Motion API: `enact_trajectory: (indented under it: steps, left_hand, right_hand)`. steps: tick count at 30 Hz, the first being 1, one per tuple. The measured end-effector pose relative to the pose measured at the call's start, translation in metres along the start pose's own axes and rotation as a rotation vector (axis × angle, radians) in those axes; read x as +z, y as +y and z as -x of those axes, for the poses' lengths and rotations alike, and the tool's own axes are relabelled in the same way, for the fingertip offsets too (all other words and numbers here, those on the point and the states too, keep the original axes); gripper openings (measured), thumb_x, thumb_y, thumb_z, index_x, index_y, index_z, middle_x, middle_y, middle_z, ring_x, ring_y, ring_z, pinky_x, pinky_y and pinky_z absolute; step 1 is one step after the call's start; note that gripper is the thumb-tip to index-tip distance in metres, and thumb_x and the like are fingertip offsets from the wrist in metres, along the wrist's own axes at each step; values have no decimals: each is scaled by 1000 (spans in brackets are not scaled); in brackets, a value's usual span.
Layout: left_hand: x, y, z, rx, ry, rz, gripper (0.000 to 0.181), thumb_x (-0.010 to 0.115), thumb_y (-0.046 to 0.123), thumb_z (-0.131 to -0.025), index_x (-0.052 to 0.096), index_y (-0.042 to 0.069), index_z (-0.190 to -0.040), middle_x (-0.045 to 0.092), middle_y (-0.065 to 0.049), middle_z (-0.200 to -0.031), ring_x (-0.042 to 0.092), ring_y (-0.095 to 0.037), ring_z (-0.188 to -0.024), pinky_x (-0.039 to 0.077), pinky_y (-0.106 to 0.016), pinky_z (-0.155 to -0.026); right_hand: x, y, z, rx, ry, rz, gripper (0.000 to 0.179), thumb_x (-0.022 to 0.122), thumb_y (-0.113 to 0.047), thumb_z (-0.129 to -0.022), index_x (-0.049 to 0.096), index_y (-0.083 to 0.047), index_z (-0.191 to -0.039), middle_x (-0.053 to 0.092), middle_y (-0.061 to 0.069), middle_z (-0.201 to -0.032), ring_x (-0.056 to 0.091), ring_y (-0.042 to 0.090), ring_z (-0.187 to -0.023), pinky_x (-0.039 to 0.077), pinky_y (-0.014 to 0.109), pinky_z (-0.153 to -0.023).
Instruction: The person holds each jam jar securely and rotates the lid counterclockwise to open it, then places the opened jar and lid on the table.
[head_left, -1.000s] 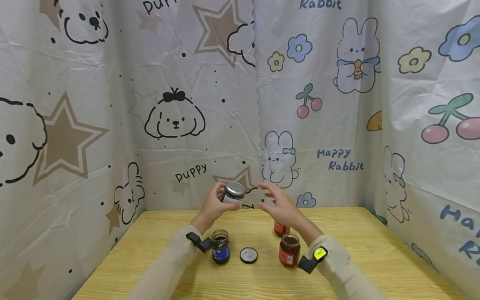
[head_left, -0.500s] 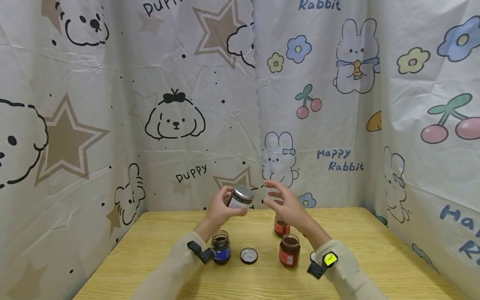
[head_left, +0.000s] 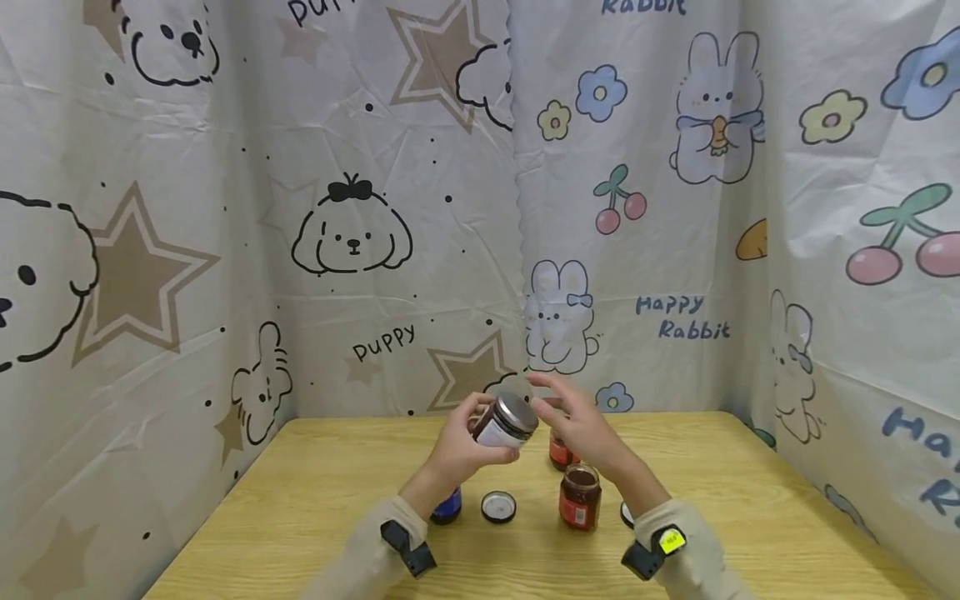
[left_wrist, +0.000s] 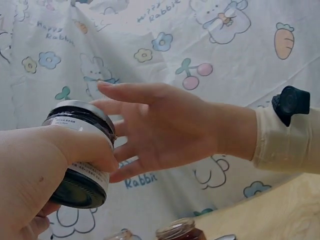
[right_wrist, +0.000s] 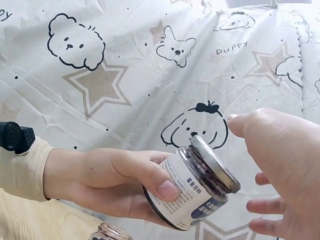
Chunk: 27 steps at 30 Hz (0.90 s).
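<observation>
My left hand [head_left: 467,442] grips a glass jar [right_wrist: 187,192] with a white label and a silver lid [right_wrist: 214,164], raised over the table and tilted so the lid leans right. In the right wrist view the thumb presses on the label and dark contents show under the lid. My right hand [head_left: 581,425] hangs just right of the lid, fingers spread and holding nothing. In the left wrist view its palm [left_wrist: 170,132] faces the jar. Below stand an uncapped red-labelled jar [head_left: 580,498] and a blue-labelled jar [head_left: 447,506], partly hidden by my left arm.
A loose lid [head_left: 498,507] lies upturned between the two lower jars. Another red-labelled jar [head_left: 562,452] stands farther back, partly behind my right hand. Part of a lid [head_left: 627,514] shows beside my right wrist. Printed curtains enclose the wooden table [head_left: 315,475] at the back and sides.
My left hand has carried the jar right and somewhat down, tilting it further toward my right hand. My right hand has shifted slightly right, and the gap between it and the lid has narrowed.
</observation>
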<state>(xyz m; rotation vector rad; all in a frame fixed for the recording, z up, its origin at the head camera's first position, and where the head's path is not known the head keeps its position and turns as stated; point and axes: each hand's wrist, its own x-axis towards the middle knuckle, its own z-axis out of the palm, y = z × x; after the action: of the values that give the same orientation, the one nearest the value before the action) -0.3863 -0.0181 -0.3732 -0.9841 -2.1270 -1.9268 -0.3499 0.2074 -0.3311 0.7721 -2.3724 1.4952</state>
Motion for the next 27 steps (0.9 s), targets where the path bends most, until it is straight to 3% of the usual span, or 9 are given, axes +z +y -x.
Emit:
enact_trajectory:
  steps: [3,8,17,21,27]
  left_hand:
    - [3,2,7,-4,-8,-26,66,90,11,-73,59,11,-131,57,-12,-114,63,-25,-91,56,-38,-74]
    - [11,5,12,9,-4,-55,67,91,11,-72,61,11,-131,55,-13,-113,62,-24,-89,57,-36,-71]
    - [14,6,17,27,-2,-83,65,91,12,-70,62,11,-128,55,-13,-111,63,-21,-85,58,-34,-68]
    - [11,5,17,27,-23,-82,63,92,12,-70,64,15,-127,56,-12,-112,65,-21,-86,59,-35,-69]
    - [7,7,14,-2,-51,-68,64,92,12,-72,64,19,-129,58,-9,-114,66,-22,-89,59,-36,-71]
  right_hand:
    - [5,0,2,-14,-29,34,47,49,-34,-111,48,-12,-153,42,18,-155,52,42,-130,51,55,-96]
    - [12,3,7,3,-38,95,44,45,-37,-112,56,-12,-147,49,15,-141,49,34,-126,44,57,-101]
    - [14,0,14,72,-47,168,47,57,-41,-107,60,-13,-145,50,9,-119,49,27,-106,46,41,-82]
    - [9,-6,12,90,-79,181,50,64,-41,-103,61,-13,-144,56,6,-118,54,25,-106,49,41,-82]
    - [2,-10,9,39,-132,207,55,66,-37,-102,57,-7,-147,57,8,-115,58,25,-103,52,42,-80]
